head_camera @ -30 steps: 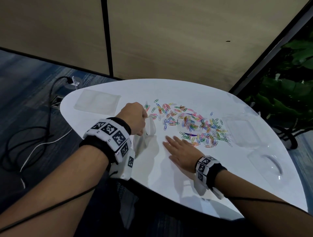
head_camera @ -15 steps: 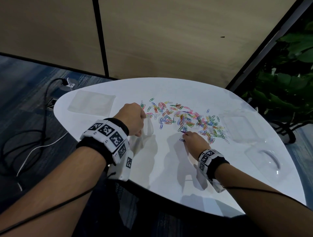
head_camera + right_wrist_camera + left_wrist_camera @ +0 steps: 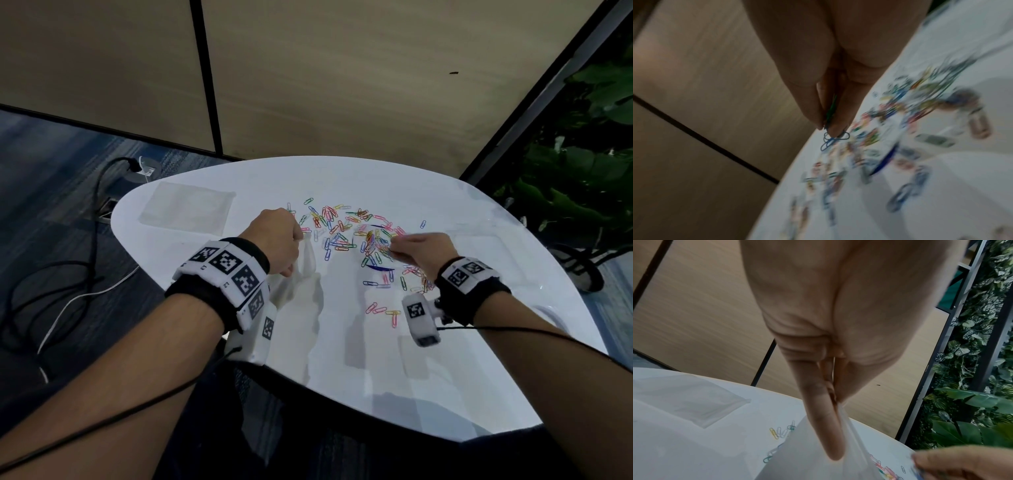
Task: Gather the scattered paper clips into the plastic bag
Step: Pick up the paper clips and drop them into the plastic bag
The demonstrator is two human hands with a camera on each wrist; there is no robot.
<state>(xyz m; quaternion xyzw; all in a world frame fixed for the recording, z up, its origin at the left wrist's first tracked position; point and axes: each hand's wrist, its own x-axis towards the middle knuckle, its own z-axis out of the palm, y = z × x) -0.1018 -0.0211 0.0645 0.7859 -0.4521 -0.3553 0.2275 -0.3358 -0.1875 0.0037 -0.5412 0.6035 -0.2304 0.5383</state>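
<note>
Many coloured paper clips (image 3: 346,233) lie scattered over the middle of the white table (image 3: 342,359). My left hand (image 3: 277,240) pinches the top edge of a clear plastic bag (image 3: 305,274), holding it up off the table; in the left wrist view the thumb and fingers grip the bag (image 3: 818,456). My right hand (image 3: 418,248) is raised over the pile and pinches a small bunch of paper clips (image 3: 383,246) between its fingertips. The right wrist view shows these clips (image 3: 833,138) hanging from the fingertips.
Another flat clear bag (image 3: 186,207) lies at the table's far left. More clear plastic pieces (image 3: 513,253) lie at the right side. Cables (image 3: 68,284) run over the floor to the left. A leafy plant (image 3: 582,178) stands at the right.
My right hand went from lying flat on the table to reaching into the pile, then lifted with a pinch of clips, dragging several clips nearer. The left hand kept holding the bag.
</note>
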